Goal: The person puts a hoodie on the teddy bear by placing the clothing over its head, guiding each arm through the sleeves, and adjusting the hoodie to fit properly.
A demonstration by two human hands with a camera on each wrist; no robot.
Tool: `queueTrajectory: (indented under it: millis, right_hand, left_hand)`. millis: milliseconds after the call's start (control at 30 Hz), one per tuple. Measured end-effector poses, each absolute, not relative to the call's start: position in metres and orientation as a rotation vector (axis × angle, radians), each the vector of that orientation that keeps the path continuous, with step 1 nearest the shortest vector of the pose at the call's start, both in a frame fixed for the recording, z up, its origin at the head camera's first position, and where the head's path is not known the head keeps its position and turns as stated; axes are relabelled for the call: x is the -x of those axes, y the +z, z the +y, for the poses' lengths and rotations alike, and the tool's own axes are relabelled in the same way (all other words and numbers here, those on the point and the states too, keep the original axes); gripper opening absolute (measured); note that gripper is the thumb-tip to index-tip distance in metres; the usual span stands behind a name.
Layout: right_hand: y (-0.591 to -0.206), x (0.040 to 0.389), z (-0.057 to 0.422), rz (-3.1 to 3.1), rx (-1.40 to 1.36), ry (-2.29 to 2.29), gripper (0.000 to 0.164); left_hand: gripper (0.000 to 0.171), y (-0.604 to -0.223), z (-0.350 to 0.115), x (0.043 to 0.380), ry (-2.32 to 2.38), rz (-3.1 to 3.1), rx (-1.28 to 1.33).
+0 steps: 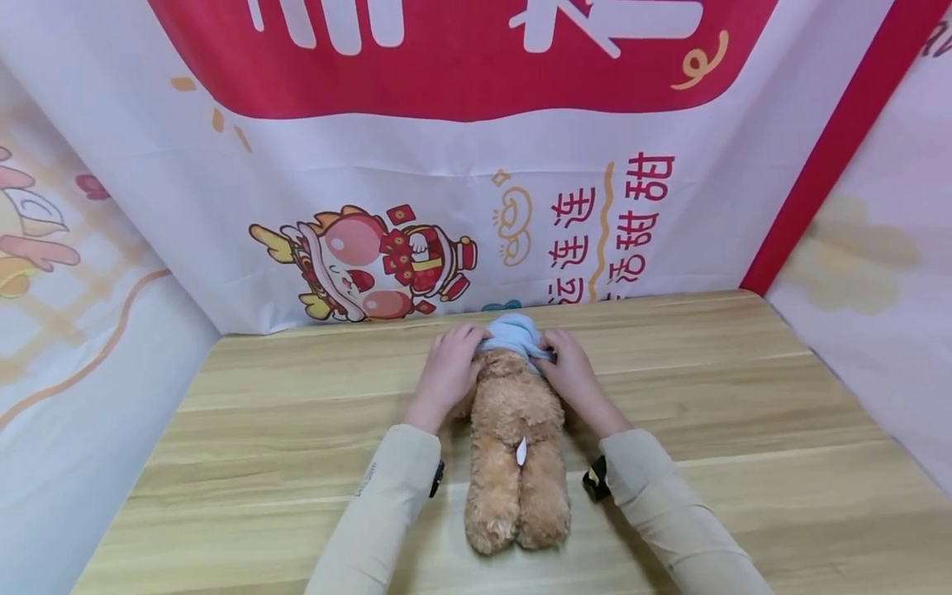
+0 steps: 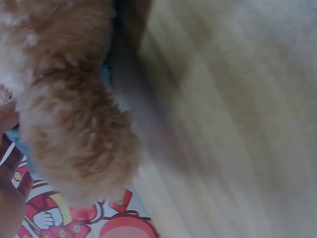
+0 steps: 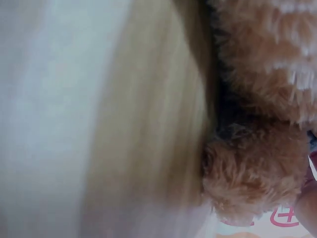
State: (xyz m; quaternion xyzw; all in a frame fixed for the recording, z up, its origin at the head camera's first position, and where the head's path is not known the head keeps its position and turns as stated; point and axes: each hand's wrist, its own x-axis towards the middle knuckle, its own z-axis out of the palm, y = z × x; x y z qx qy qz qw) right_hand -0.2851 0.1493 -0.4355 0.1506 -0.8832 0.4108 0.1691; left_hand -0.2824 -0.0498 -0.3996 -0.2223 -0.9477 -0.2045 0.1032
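Note:
A brown plush toy [image 1: 513, 413] lies lengthwise on the table with its two legs toward me and a white tag between them. Light blue cloth [image 1: 513, 333] covers its far end. At the cloth's left edge, my left hand [image 1: 446, 369] pinches the fabric; my right hand [image 1: 574, 373] grips its right edge between thumb and fingers. In the left wrist view a furry limb [image 2: 81, 134] fills much of the left side, with part of the left hand beside it. The right wrist view shows another furry limb [image 3: 257, 171]; most of the right hand is out of that frame.
The wood-grain table [image 1: 297, 463] runs back to a white and red printed cloth backdrop [image 1: 461, 165]. Printed hangings also stand at the left [image 1: 82, 273] and the right [image 1: 870, 273]. Dark wrist devices show under both sleeves.

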Motion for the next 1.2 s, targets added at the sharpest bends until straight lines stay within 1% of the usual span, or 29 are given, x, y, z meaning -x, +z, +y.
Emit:
queueTrajectory:
  millis: [133,300,533,700,833,1067,1200]
  right_hand:
    - [-0.436,0.283,0.15,-2.553,-0.421,1.225,0.01]
    - [-0.436,0.281,0.151,-2.589,-0.421,1.283,0.017]
    - [-0.429,0.275,0.149,-2.604,-0.45,1.296,0.021]
    - [-0.428,0.274,0.145,-2.606,-0.437,1.271,0.021]
    - [-0.431,0.276,0.143,-2.606,-0.424,1.23,0.022]
    - [-0.436,0.275,0.141,-2.558,-0.411,1.191,0.023]
    - [-0.436,0.274,0.141,-2.515,-0.446,1.192,0.023]
  left_hand:
    - [0.029,-0.409,-0.048,0.282,-0.565,-2.752,0.627]
    - [0.028,-0.413,-0.047,0.28,-0.538,-2.683,0.598]
    - [0.026,-0.416,-0.048,0.277,-0.525,-2.634,0.549]
    - [0.025,-0.417,-0.05,0.275,-0.486,-2.592,0.564]
    - [0.031,-0.416,-0.051,0.273,-0.471,-2.644,0.58]
    - [0.052,-0.408,-0.049,0.267,-0.529,-2.767,0.608]
    - [0.055,-0.407,-0.046,0.265,-0.492,-2.773,0.546]
